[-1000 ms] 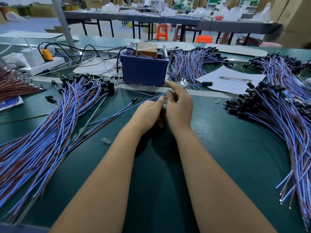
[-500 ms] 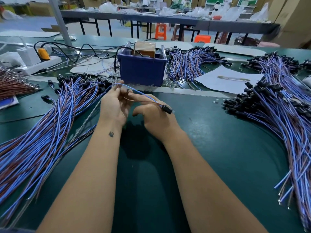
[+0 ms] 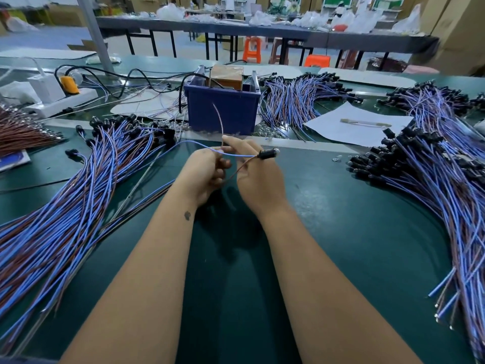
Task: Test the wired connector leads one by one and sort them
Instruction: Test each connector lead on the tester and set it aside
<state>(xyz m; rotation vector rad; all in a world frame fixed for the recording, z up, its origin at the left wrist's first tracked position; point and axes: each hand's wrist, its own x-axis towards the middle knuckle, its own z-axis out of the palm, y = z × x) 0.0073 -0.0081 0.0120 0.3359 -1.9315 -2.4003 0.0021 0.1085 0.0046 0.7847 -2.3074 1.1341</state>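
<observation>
A: Which lead is held?
B: One lead, blue and brown wires joined at a black connector, is held above the mat; the brown wire end is stood upright.
A: Other leads?
B: A left pile and a right pile are laid on the mat.

— What sort of place is this?
— A factory assembly hall, an electronics workshop by the look of it. The green counter carries big heaps of blue and brown wired leads with black connectors, more of them on the right.
— Anything else?
— A blue bin with a boxy device in it, a white power strip, long work tables behind piled with plastic bags, orange stools and stacked cardboard cartons.
</observation>
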